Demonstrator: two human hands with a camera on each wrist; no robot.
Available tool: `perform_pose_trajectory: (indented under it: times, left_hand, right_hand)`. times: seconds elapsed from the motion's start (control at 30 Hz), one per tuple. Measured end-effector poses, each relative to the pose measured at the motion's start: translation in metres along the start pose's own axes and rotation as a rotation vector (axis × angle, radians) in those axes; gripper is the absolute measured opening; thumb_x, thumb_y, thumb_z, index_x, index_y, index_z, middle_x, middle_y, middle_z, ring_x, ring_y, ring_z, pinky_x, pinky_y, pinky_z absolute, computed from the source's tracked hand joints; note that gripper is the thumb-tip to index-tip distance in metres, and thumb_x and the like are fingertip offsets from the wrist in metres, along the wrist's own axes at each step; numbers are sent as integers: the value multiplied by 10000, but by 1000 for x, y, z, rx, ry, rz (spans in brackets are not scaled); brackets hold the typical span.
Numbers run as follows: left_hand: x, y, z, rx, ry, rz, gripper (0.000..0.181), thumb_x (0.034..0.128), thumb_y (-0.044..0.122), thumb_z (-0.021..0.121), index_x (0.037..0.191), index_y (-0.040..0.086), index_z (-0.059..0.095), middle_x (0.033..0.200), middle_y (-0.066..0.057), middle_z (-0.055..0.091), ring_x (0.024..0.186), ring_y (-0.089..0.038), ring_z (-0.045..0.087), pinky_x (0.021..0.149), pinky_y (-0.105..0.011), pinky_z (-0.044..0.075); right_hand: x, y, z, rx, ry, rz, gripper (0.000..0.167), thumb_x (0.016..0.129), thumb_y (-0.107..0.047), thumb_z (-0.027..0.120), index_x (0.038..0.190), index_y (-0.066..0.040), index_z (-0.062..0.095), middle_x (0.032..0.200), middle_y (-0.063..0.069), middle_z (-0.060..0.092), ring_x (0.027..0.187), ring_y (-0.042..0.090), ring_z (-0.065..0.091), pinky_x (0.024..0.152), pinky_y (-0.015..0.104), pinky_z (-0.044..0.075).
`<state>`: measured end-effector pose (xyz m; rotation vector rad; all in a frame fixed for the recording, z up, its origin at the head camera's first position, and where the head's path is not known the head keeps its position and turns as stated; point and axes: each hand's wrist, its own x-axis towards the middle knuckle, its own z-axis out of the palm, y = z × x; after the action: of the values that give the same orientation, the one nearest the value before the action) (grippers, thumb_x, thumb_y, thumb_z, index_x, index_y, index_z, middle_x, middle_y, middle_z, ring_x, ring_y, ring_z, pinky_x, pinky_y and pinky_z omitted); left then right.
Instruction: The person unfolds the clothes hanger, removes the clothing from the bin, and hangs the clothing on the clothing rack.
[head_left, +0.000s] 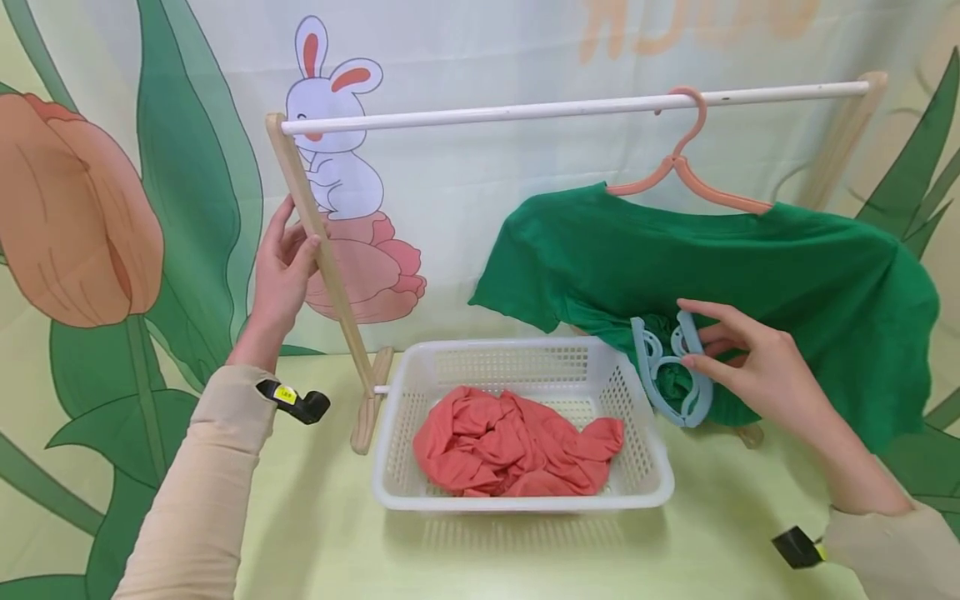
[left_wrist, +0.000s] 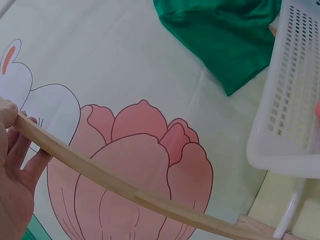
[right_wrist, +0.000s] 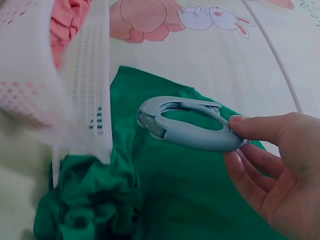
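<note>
We see a pale green counter (head_left: 318,533) beneath the white perforated plastic basket (head_left: 525,503), our landmark. Above and behind the basket stretches a clothes rack with a white rod (head_left: 525,110) and pale wooden end posts. Right of the basket and partly behind it hangs a green short-sleeved cloth shirt (head_left: 720,267), its lower part bunched just beside the basket's right side. Inside the basket lies a crumpled coral-red cloth (head_left: 517,442). Up and left of the basket, our left hand (head_left: 281,262) grips the slanting left wooden post (head_left: 332,279), thumb on one side, fingers on the other. Our right hand (head_left: 757,358), beside the basket's right end, pinches one end of a folded pale blue plastic hanger (right_wrist: 195,137) before the shirt. Above and right of the basket, a salmon-pink plastic hanger (head_left: 678,162) hooks over the rod, carrying the shirt.
</note>
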<state>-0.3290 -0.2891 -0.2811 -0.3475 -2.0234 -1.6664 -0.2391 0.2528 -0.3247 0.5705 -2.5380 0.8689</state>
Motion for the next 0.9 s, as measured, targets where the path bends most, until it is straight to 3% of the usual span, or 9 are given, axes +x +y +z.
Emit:
perform_pose_trajectory:
  times: [0.27,0.67,0.9]
  left_hand:
    - [0,-1,0,-9,15,9,603,1017,165,531,1527,401,310,1297,36,592,1291,-240,540,1096,-504,418]
    - [1,3,1,4,22,-16,602,1015,186,539,1518,425,310,1350,-36,570,1316,-277,517,1111,-522,394]
    - [0,6,5,12,42,-57,600,1018,162,526,1507,442,321,1447,-158,499,1312,-238,527,1115,-517,396]
  right_hand:
    - [18,-17,16,67,20,-18,644,839,-153,789,1417,-285,536,993,84,740,808,-163,574,596,156,461]
    - [33,-33,30,198,33,-28,620,844,-142,782,1400,-292,550,948,52,727,795,-40,621,601,188,496]
    - [37,-37,34,236,39,-37,615,853,-117,770,1406,-265,543,962,84,725,806,-24,621,603,198,508]
